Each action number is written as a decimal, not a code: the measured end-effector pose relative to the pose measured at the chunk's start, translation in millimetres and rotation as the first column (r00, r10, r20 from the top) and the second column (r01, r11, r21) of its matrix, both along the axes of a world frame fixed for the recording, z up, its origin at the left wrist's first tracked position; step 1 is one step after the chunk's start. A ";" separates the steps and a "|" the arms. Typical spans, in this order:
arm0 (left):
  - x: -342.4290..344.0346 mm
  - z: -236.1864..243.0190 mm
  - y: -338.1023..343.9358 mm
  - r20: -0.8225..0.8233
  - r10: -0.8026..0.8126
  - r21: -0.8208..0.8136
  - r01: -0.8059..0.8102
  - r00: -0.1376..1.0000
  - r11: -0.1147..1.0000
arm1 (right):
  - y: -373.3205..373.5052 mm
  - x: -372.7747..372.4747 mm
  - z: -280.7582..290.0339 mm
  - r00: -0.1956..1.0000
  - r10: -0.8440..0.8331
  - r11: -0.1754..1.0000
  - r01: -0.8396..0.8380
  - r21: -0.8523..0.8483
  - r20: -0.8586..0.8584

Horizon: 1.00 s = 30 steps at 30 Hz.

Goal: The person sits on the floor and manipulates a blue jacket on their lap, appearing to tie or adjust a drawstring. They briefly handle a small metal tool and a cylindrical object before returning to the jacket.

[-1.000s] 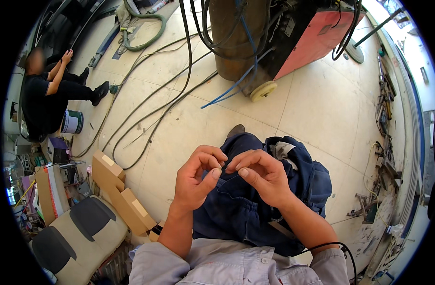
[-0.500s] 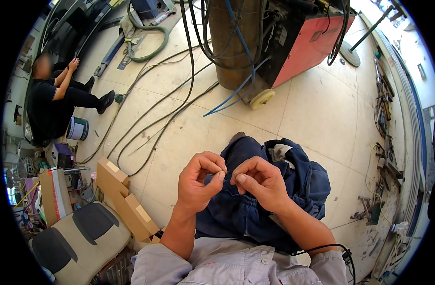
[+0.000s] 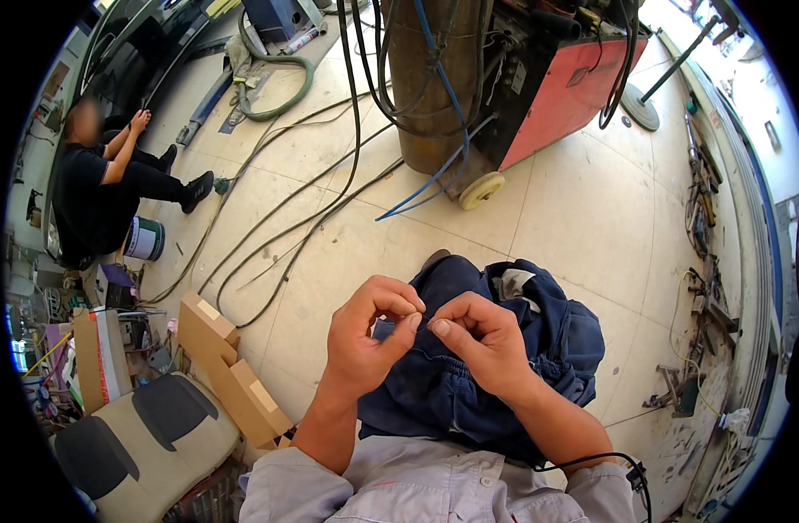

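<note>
Both hands meet fingertip to fingertip above the dark blue garment (image 3: 469,383): left hand (image 3: 364,336) and right hand (image 3: 482,340) pinched shut. Left of it lie long brown cardboard boxes (image 3: 229,370).

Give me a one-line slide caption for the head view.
Left hand and right hand pinch fingertips together above a dark blue garment on the lap, cables across the tiled floor.

Crumpled dark blue cloth work garment (image 3: 469,383) lies bunched on the lap, its upper edge pinched up.
</note>
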<state>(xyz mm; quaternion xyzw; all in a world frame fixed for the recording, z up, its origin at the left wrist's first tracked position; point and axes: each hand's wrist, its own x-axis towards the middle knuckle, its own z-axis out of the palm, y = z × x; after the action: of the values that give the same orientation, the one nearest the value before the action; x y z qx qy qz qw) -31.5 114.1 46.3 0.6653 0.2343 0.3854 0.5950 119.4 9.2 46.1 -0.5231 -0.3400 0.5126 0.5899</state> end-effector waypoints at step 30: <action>6.0 -20.5 -16.5 0.352 -0.110 -0.457 0.274 0.929 0.846 | -5.7 4.2 -2.7 0.953 0.044 0.999 -0.039 0.023 -0.299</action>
<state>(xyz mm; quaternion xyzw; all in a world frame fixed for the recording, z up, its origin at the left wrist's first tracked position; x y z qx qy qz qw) -25.5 97.6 25.9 0.4397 0.1598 0.3498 0.8116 123.6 3.5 43.4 -0.4271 -0.2621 0.5952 0.6281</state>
